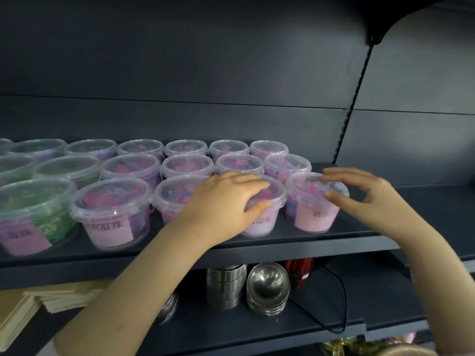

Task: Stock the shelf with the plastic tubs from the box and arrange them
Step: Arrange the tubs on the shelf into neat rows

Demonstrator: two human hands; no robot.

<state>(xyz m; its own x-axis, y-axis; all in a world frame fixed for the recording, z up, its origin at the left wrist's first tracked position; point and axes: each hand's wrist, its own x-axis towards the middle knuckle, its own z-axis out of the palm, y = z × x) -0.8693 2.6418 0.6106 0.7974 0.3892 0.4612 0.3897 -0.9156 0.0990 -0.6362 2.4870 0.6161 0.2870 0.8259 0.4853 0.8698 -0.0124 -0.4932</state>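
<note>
Shelf [308, 242] carries lidded plastic tubs in three rows running front to back, labels facing out. Pink-filled ones take the middle and right, green tubs [33, 201] sit at the left, so like goes with like. The rows stop at the right end, with bare shelf beyond. That makes it the working edge, and both your hands are there. Your left hand [226, 199] lies over the second tub [264, 224] from the right in the front row. Its palm and fingers are draped across the lid, and the thumb [257, 208] is hooked against the wall just under the rim. That is a closed hold, probably to steady the tub or nudge it into line with its neighbours. Your right hand [359, 194] cups the end tub [316, 217], last in the front row. It is spread wide in a loose curve, with the fingers [339, 173] arched above the lid and the thumb tip at the near rim. It may be touching, but nothing is clamped, and firm contact cannot be told. The end tub stands upright, just beside the second tub, with a narrow gap between them. It sits close to the shelf's front edge, its label half hidden by your thumb. My guess is you are squaring this pair. The supply box is out of view. On the shelf below stand steel bowls [267, 281], stacked, well clear of the work.
</note>
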